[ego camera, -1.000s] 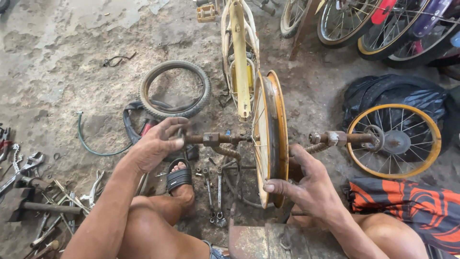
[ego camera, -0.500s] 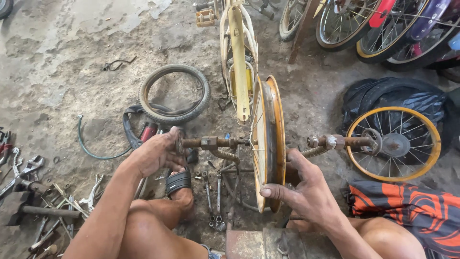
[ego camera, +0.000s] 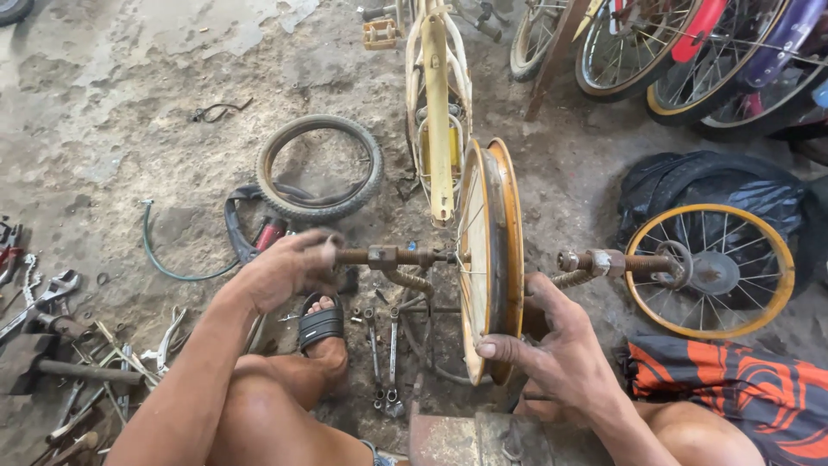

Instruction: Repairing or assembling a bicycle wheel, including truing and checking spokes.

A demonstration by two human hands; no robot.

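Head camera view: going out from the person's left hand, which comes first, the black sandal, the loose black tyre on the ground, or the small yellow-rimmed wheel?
Measured from the left hand, which grips the rusty axle's end:
1. Black sandal, just below the hand, on the person's foot.
2. Loose black tyre, lying flat on the ground above the hand.
3. Small yellow-rimmed wheel, far across on the right side, beyond the orange rim.

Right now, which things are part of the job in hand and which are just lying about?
In hand:
left hand gripping the rusty axle rod
right hand on the orange wheel rim

Lying about:
loose tyre
small yellow spoked wheel
spanners on the ground
tool pile
parked bicycle wheels
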